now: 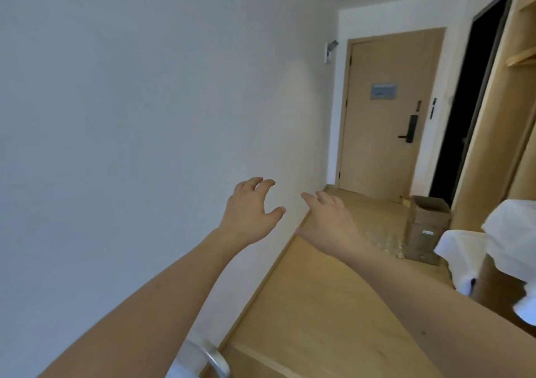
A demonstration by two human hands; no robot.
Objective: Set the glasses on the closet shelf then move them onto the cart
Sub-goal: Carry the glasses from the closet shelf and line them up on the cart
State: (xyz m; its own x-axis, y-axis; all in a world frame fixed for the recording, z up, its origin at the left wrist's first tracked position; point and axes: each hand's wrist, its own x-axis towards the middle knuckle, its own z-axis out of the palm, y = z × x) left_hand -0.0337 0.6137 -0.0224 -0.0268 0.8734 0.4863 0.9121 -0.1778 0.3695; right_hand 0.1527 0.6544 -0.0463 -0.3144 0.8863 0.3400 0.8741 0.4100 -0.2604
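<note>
Both bare forearms reach forward; left hand (249, 206) and right hand (329, 218) each keep a loose, empty grip. Beyond them stand a door (385, 110) and cardboard box (426, 226). Glasses are out of view.

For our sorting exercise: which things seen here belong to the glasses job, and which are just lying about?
Belonging to the job:
left hand, empty, fingers spread
right hand, empty
pale wooden closet shelf, far right
No glasses or cart show.

Just lying about:
brown cardboard box on the floor
light wooden door
white crumpled cloth
</note>
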